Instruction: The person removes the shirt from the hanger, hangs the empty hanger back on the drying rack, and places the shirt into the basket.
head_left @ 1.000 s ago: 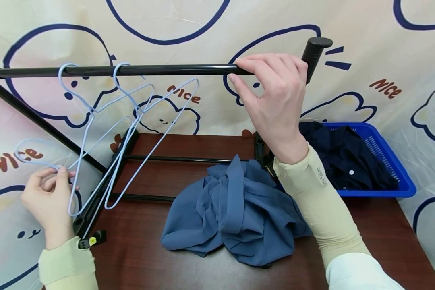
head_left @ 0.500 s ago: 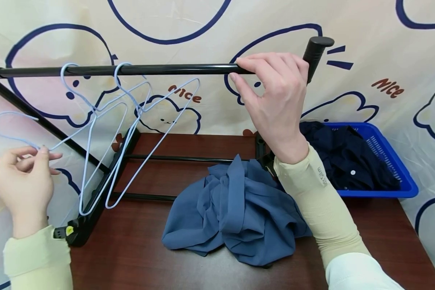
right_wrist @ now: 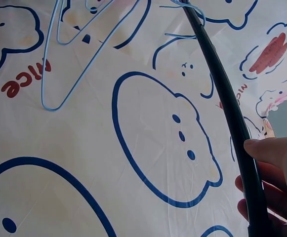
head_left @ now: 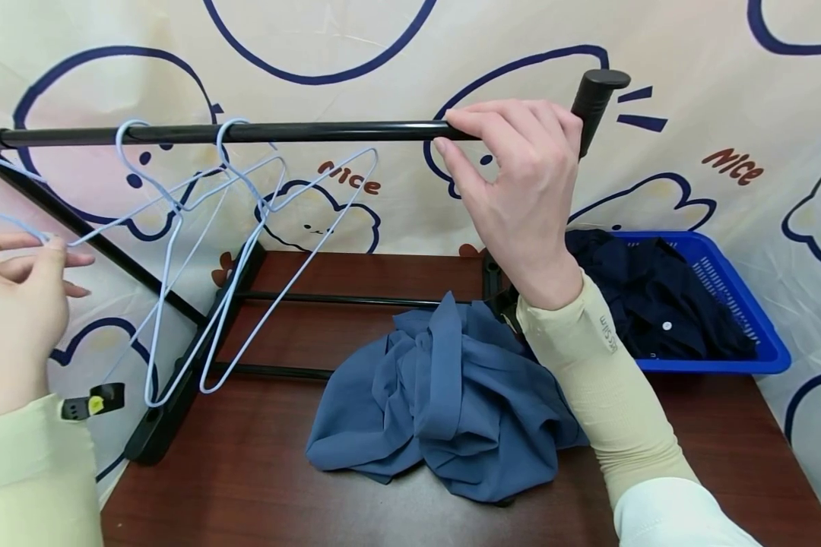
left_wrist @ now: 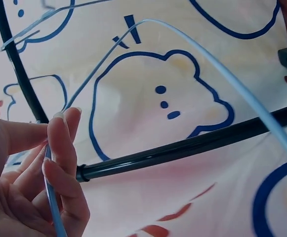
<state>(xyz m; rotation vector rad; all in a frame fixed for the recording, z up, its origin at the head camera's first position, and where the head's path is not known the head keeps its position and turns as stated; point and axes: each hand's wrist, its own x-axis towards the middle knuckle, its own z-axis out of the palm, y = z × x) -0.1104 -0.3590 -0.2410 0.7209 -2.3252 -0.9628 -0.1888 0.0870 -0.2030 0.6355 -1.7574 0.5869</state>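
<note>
My left hand is at the left edge of the head view and pinches a light-blue wire hanger near the base of its hook. Part of that hook lies beyond the head view's edge, just below the left end of a black rod. Two similar hangers dangle from the rod, a left one and a right one; the held hanger's wire overlaps the left one in this view. Toward the rod's right end, my right hand grips it, thumb below and fingers over the top.
A crumpled slate-blue garment lies on the brown table. Behind it, on the right, a blue basket contains a dark navy garment. The rack's black base foot runs along the table's left side.
My left hand has moved left and upward with the pinched hanger, drawing its hook partly out of the head view. The right hand has stayed on the rod.
</note>
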